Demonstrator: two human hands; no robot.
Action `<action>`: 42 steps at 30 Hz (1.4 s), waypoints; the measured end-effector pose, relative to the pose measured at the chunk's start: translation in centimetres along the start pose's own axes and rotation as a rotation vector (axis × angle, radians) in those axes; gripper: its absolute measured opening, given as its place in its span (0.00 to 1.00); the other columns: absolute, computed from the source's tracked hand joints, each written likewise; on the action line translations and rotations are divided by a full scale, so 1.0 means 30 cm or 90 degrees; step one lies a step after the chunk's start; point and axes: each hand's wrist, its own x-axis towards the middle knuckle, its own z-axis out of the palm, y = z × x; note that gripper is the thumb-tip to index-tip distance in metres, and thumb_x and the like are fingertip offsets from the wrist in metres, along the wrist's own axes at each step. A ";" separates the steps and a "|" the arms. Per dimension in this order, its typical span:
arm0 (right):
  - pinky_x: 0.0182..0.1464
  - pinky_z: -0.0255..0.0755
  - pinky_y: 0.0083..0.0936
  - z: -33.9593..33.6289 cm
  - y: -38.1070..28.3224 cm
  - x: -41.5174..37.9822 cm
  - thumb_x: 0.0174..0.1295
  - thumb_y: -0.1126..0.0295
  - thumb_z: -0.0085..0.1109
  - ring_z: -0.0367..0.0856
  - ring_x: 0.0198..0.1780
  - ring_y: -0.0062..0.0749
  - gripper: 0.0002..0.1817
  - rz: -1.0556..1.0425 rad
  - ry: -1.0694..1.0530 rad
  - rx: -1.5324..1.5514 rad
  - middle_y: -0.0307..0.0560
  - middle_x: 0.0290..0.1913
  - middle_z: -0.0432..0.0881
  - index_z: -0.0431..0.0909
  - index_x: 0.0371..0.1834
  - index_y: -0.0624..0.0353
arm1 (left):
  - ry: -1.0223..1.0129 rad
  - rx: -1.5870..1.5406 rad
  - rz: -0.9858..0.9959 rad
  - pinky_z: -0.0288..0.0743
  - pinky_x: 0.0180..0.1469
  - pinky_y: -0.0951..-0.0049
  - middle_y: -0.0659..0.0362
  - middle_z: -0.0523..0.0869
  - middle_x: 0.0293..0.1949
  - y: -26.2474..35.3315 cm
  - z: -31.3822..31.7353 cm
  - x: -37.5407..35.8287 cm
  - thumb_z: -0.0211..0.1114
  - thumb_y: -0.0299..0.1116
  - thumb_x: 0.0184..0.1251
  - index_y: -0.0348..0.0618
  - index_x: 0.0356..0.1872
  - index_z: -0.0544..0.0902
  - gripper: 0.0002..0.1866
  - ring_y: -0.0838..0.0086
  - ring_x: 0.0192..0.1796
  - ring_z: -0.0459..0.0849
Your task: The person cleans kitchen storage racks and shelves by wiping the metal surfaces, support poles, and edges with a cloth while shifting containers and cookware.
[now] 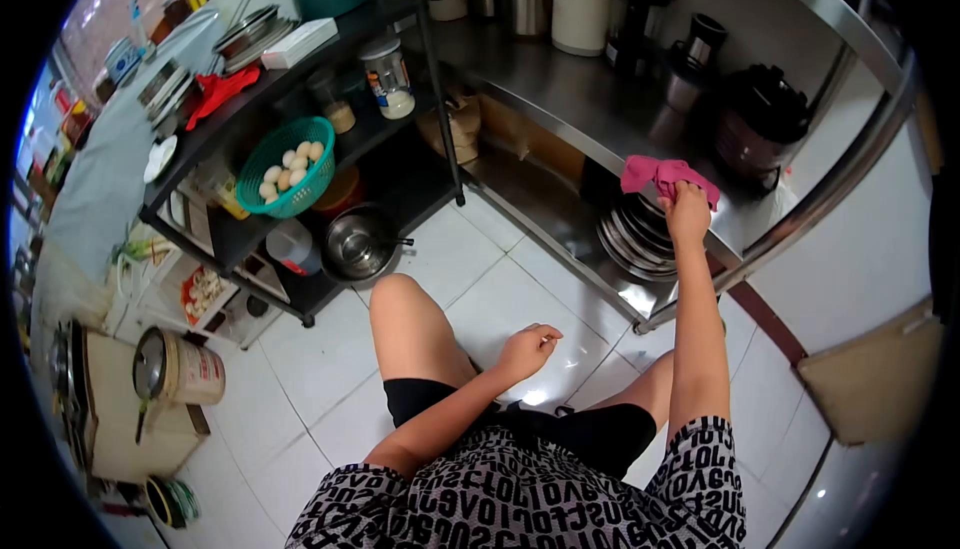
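Observation:
A pink cloth (655,173) lies bunched on the front edge of a steel shelf (560,114), and my right hand (687,211) is closed on it. Just below the cloth, a stack of round metal trays or lids (635,239) sits on the lower shelf, partly hidden by my right hand and forearm. My left hand (530,351) hangs over the floor between my knees, its fingers curled together; whatever it holds, if anything, is too small to make out.
A black rack (400,139) at the left holds a green basket (330,174) of eggs, a jar and a pan (358,244). A rice cooker (765,114) and flasks stand on the steel shelf. A bucket (200,371) is at lower left.

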 end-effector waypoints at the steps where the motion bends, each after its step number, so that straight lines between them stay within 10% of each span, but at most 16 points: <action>1: 0.45 0.74 0.44 -0.003 0.001 -0.002 0.48 0.61 0.74 0.79 0.45 0.50 0.19 0.016 0.005 -0.005 0.49 0.40 0.82 0.78 0.38 0.57 | -0.007 0.023 0.048 0.79 0.45 0.68 0.52 0.86 0.44 -0.002 -0.054 -0.004 0.60 0.33 0.69 0.44 0.47 0.85 0.11 0.64 0.40 0.86; 11: 0.47 0.72 0.46 -0.026 0.000 -0.027 0.52 0.60 0.72 0.77 0.49 0.54 0.18 0.073 -0.077 -0.107 0.55 0.42 0.82 0.80 0.41 0.58 | -0.028 0.022 0.021 0.79 0.47 0.65 0.54 0.86 0.45 -0.134 -0.322 0.176 0.62 0.34 0.67 0.47 0.46 0.85 0.11 0.61 0.43 0.86; 21: 0.60 0.63 0.50 0.288 -0.037 -0.443 0.54 0.70 0.64 0.71 0.55 0.62 0.19 -0.003 0.156 0.037 0.62 0.51 0.77 0.81 0.50 0.61 | -0.285 0.330 0.040 0.74 0.59 0.57 0.49 0.84 0.51 -0.164 -0.543 0.669 0.60 0.40 0.66 0.45 0.56 0.80 0.20 0.54 0.54 0.82; 23: 0.46 0.72 0.25 0.436 -0.158 -0.506 0.63 0.69 0.63 0.79 0.40 0.25 0.15 0.348 -0.090 0.427 0.43 0.47 0.83 0.81 0.52 0.60 | -0.305 0.346 0.025 0.75 0.58 0.56 0.49 0.83 0.52 -0.241 -0.519 0.785 0.59 0.40 0.66 0.44 0.57 0.80 0.20 0.54 0.55 0.82; 27: 0.43 0.72 0.18 0.768 -0.228 -0.556 0.68 0.61 0.63 0.77 0.38 0.17 0.15 0.747 -0.237 0.773 0.37 0.41 0.85 0.84 0.47 0.62 | -0.450 0.488 0.021 0.76 0.54 0.54 0.50 0.82 0.55 -0.506 -0.408 0.915 0.57 0.37 0.67 0.44 0.54 0.81 0.17 0.54 0.55 0.82; 37: 0.64 0.62 0.45 1.046 -0.255 -0.340 0.68 0.57 0.59 0.65 0.64 0.59 0.22 0.119 -0.378 0.095 0.59 0.62 0.71 0.78 0.56 0.63 | -0.740 0.407 0.081 0.73 0.53 0.52 0.53 0.83 0.54 -0.750 -0.099 0.875 0.66 0.36 0.59 0.45 0.54 0.82 0.20 0.57 0.58 0.80; 39: 0.72 0.53 0.50 1.151 -0.186 -0.395 0.70 0.49 0.52 0.57 0.72 0.65 0.31 -0.154 -0.475 -0.061 0.64 0.70 0.63 0.70 0.69 0.59 | -0.774 0.359 0.107 0.73 0.53 0.48 0.53 0.84 0.53 -0.723 -0.111 0.901 0.69 0.38 0.58 0.43 0.54 0.81 0.23 0.55 0.58 0.81; 42: 0.76 0.42 0.55 1.336 -0.181 -0.425 0.72 0.45 0.43 0.48 0.75 0.72 0.37 -0.078 -0.539 0.120 0.71 0.75 0.53 0.49 0.80 0.45 | -0.769 0.339 0.101 0.72 0.52 0.47 0.53 0.84 0.51 -0.700 -0.204 0.971 0.70 0.39 0.57 0.41 0.54 0.81 0.24 0.55 0.56 0.81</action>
